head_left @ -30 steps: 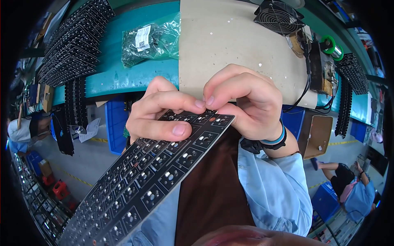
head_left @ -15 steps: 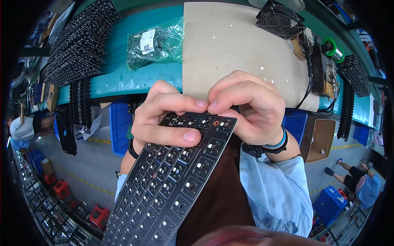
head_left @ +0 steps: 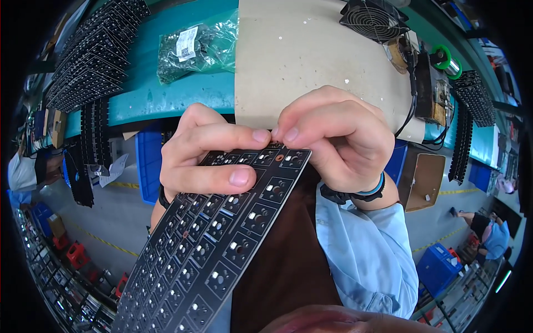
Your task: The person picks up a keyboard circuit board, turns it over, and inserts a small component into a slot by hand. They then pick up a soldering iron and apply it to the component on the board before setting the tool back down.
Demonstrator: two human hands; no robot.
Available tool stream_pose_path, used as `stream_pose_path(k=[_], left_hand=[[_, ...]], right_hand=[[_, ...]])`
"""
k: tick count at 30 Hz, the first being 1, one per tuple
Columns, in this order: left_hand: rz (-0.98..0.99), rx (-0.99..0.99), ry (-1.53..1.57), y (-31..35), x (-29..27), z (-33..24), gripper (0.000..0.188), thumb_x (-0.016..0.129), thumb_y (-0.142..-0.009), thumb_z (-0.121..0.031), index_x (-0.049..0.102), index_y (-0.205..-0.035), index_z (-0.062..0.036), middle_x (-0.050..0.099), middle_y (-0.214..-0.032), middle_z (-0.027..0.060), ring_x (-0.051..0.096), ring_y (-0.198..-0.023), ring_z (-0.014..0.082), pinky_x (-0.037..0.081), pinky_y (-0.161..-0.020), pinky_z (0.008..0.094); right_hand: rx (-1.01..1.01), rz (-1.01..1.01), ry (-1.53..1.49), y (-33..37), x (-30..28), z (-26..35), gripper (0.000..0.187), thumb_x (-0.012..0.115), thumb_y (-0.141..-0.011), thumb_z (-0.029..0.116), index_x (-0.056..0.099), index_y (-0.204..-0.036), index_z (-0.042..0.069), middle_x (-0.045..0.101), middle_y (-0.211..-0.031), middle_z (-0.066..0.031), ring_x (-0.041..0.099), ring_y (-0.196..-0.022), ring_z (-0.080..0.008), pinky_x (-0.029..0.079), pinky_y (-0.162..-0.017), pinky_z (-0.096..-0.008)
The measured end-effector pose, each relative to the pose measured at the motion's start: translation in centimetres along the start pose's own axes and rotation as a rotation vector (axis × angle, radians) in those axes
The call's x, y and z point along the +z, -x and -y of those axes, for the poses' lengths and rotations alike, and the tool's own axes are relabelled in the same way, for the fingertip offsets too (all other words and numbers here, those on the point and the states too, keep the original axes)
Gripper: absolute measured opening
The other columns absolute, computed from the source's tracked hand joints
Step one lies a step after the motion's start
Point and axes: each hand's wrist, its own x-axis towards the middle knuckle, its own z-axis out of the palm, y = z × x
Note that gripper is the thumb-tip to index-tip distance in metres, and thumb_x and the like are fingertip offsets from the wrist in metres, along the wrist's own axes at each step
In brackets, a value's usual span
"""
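A black keyboard circuit board (head_left: 219, 227), marked with rows of key outlines and small white parts, slants up toward the bench from the lower left. My left hand (head_left: 194, 152) grips its upper end, thumb flat on the face and index finger along the top edge. At that edge, near the top right corner, my right hand (head_left: 344, 141) is closed with its fingertips close together. A tiny part shows at the edge beside these fingertips, too small to name. The right thumb is partly hidden by the board's corner.
Stacked black boards (head_left: 91, 55) stand at the far left, near a clear bag of small parts (head_left: 186, 50). A fan (head_left: 373, 22), a green solder spool (head_left: 447, 62) and cables stand at the right. Below the bench are a blue bin (head_left: 149, 169) and a cardboard box (head_left: 426, 180).
The board and my left hand have shifted left in the picture. My right fingertips stay at the board's top edge. The bench has shifted left and up in view.
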Motion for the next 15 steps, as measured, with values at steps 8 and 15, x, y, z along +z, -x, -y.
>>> stream_pose_path(k=[8,15], left_hand=[[0.039,0.045,-0.049,-0.39,-0.15,0.14,0.03,0.078,-0.08,-0.019,0.068,-0.107,-0.0258,0.069,-0.116,0.0085,0.054,-0.077,0.0158,0.045,-0.071,0.0269],[0.041,0.075,-0.073,-0.53,-0.1,0.08,0.026,0.077,-0.079,-0.018,0.07,-0.103,-0.0272,0.069,-0.116,0.0061,0.054,-0.074,0.0143,0.045,-0.071,0.0263]], right_hand=[[-0.075,0.019,0.06,-0.27,-0.44,0.43,0.017,0.063,-0.078,-0.012,0.065,-0.088,0.001,0.067,-0.088,-0.0154,0.068,-0.074,-0.021,0.056,-0.064,-0.0284],[-0.141,0.041,0.084,-0.29,-0.67,0.03,0.015,0.063,-0.075,-0.009,0.066,-0.086,0.002,0.066,-0.088,-0.0145,0.068,-0.073,-0.0207,0.055,-0.061,-0.0279]])
